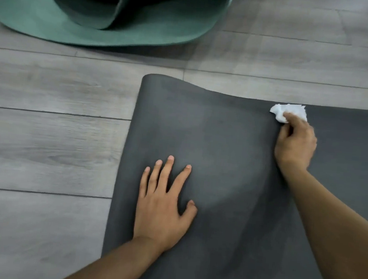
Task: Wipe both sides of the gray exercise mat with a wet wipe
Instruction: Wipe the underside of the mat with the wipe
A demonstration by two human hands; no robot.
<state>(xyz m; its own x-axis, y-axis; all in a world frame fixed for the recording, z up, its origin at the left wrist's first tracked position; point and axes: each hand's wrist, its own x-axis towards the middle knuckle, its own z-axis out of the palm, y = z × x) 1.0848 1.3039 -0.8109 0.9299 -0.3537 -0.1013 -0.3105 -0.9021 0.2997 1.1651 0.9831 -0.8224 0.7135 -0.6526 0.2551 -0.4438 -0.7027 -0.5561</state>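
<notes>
- Mat (232,166) is lying flat on the floor (43,148), bulging near its left end.
- Right hand (296,143) is pinching the wipe (288,112) against the mat's far edge.
- Left hand (164,201) is pressing the mat, fingers spread.

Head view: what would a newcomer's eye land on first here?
First the gray exercise mat spread over the wood floor, filling the lower right. Then the white wet wipe bunched in the right hand at the mat's far edge, while the left hand lies flat on it. A curled green mat sits top left.
</notes>
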